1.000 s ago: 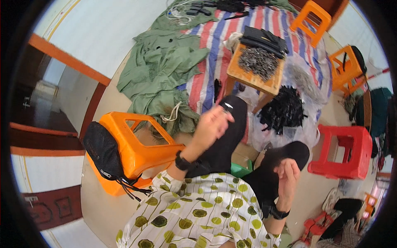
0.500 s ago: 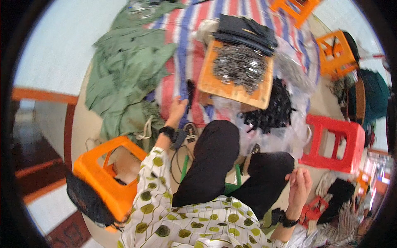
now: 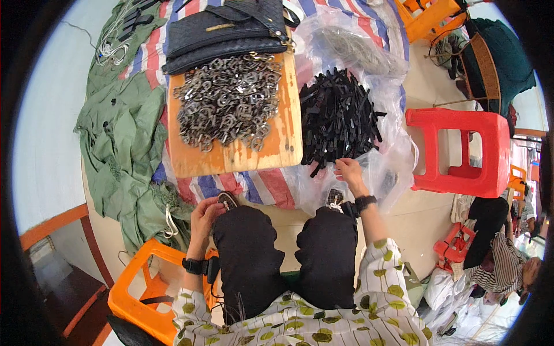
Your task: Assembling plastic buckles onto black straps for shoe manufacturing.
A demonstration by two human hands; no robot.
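Though apart, two hands [image 3: 205, 218] [image 3: 351, 175], the right at one black-strip pile [image 3: 337, 121].

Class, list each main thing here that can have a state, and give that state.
Metal buckles: heaped loose
Black strips: piled loose
Black woven bag: lying flat
Small wooden table: finish worn in patches
Green cloth: crumpled
Striped sheet: spread, wrinkled
Clear plastic: crumpled
Left hand: fingers bent, grip unclear
Right hand: at the strips' edge, grip unclear

I see narrow black strips [image 3: 337, 118] piled in a loose, tangled heap just right of the wooden board [image 3: 236, 160], ends jutting every which way.
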